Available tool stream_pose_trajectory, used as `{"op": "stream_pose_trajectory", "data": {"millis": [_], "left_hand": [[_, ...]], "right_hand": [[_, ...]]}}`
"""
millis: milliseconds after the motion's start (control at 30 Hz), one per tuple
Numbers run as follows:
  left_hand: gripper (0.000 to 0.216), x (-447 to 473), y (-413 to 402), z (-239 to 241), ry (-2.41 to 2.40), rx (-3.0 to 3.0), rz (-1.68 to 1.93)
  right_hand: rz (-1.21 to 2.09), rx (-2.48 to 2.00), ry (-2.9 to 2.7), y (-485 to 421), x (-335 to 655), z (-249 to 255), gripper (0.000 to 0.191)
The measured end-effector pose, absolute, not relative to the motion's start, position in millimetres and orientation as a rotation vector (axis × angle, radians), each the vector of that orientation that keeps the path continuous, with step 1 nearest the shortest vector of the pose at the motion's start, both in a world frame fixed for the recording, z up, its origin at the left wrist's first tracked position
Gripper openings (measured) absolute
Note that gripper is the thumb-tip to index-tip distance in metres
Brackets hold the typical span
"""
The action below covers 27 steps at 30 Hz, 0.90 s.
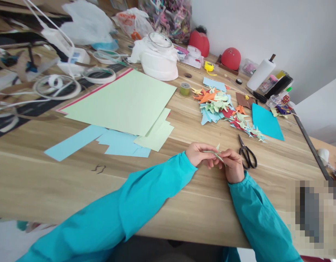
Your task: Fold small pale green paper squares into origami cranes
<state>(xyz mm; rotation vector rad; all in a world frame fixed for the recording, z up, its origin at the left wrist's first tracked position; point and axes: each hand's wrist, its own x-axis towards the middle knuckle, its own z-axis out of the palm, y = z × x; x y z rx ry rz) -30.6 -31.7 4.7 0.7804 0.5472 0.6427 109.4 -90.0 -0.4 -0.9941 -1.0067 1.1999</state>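
Between my two hands is a small piece of folded pale green paper, with a pointed tip sticking up. My left hand pinches it from the left, and my right hand pinches its right end. Fingers cover much of the paper, so its full shape is hidden. Just right of my right hand lie black-handled scissors, blades pointing away from me. Beyond my hands sits a heap of folded paper figures in green, blue, orange and red.
Large light green sheets lie left of centre, with blue paper pieces at their near edge. A thread spool stands behind. Farther right is a turquoise sheet. White cable coils and a white-wrapped bundle occupy the back left.
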Motion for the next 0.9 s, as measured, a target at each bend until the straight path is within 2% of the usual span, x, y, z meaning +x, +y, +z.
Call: {"op": "stream_pose_trajectory", "data": {"millis": [200, 467, 633, 900], "left_hand": [[0.018, -31.8, -31.2, 10.1, 0.577, 0.859, 0.685], [0.006, -35.2, -38.5, 14.3, 0.542, 1.129, 0.805], [0.008, -35.6, -36.0, 11.5, 0.554, 1.116, 0.788], [0.017, -37.4, -34.8, 14.3, 0.563, 1.086, 0.744]], "right_hand": [[1.21, -1.041, -1.049, -91.4, 108.9, -0.2, 0.002], [1.322, -1.056, -1.002, -90.8, 108.1, 4.4, 0.016], [1.327, -1.076, -1.109, -89.3, 109.9, 2.1, 0.031], [1.291, -1.088, -1.121, -88.7, 113.6, 0.2, 0.034]]}}
